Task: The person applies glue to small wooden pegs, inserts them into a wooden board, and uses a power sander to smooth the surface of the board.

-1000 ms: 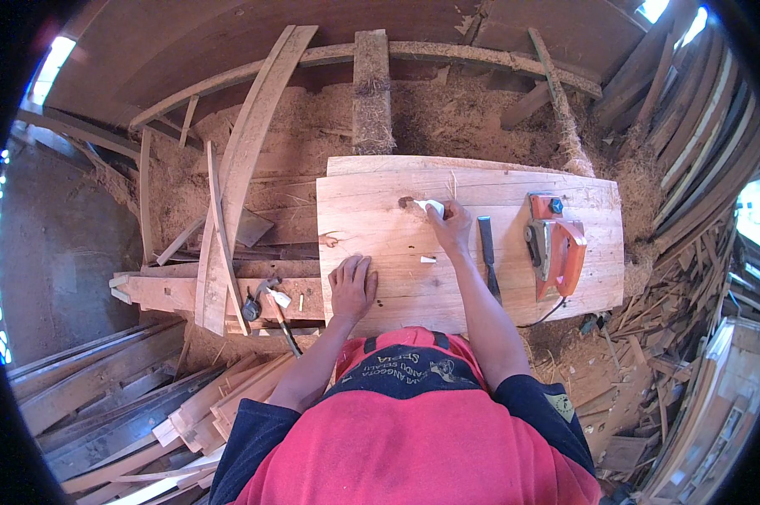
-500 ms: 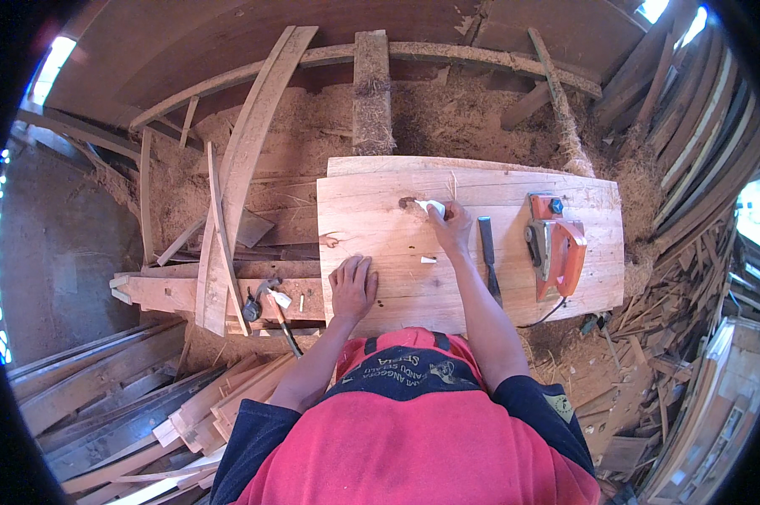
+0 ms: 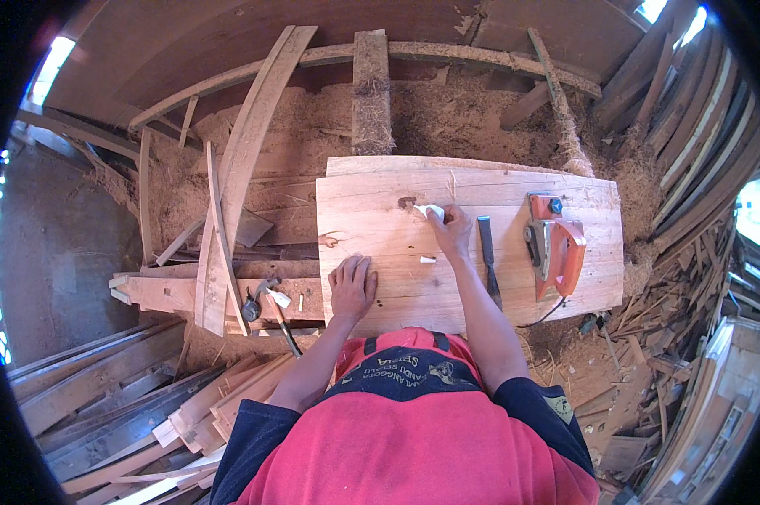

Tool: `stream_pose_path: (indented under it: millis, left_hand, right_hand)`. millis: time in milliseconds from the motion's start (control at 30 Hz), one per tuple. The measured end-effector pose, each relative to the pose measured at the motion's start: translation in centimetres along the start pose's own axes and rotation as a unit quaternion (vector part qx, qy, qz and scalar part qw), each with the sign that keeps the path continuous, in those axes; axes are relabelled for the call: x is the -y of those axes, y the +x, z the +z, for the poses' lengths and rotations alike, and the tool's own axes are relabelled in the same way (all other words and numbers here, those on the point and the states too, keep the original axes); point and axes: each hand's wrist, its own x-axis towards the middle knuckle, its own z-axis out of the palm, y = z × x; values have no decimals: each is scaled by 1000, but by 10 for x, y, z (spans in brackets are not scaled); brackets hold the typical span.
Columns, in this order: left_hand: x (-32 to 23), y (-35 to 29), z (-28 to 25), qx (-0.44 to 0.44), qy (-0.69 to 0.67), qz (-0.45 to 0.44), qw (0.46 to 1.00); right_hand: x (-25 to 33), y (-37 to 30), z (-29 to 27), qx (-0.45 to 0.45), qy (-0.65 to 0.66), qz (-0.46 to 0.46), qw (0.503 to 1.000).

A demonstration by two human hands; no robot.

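Observation:
A wide, pale wooden board [image 3: 388, 295] lies in front of me. My right hand [image 3: 452, 229] pinches a small white squeeze bottle [image 3: 431, 211], its narrow tip pointing left at a dark knot hole [image 3: 407, 203] near the board's far edge. Whether the tip touches the wood, I cannot tell. With fingers stretched out, my left hand [image 3: 352, 284] rests flat on the board's near left part. Between my hands lies a small white cap [image 3: 428, 260]. Right of my right forearm is a chisel [image 3: 487, 252], and beyond it an orange electric planer [image 3: 558, 248].
A lower beam [image 3: 174, 295] at left bears a hammer [image 3: 280, 318], a second small white bottle [image 3: 280, 298] and a dark round object [image 3: 251, 309]. Long planks [image 3: 249, 168] lean across it. Stacked timber [image 3: 220, 412] stands near left; scrap wood [image 3: 657, 328] piles up at right.
The bottle's tip has drawn back slightly from the hole's middle toward its lower right edge. My left hand keeps its place on the board.

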Motion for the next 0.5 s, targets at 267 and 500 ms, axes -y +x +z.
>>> stream_pose_path:
  millis: [267, 500]
  left_hand:
    - [-1, 1, -1, -1, 3, -3, 1000]
    - [-1, 0, -1, 2, 0, -6, 1000]
  right_hand:
    - [-1, -1, 6, 4, 20, -12, 1000]
    - [2, -2, 10, 16, 36, 0, 999]
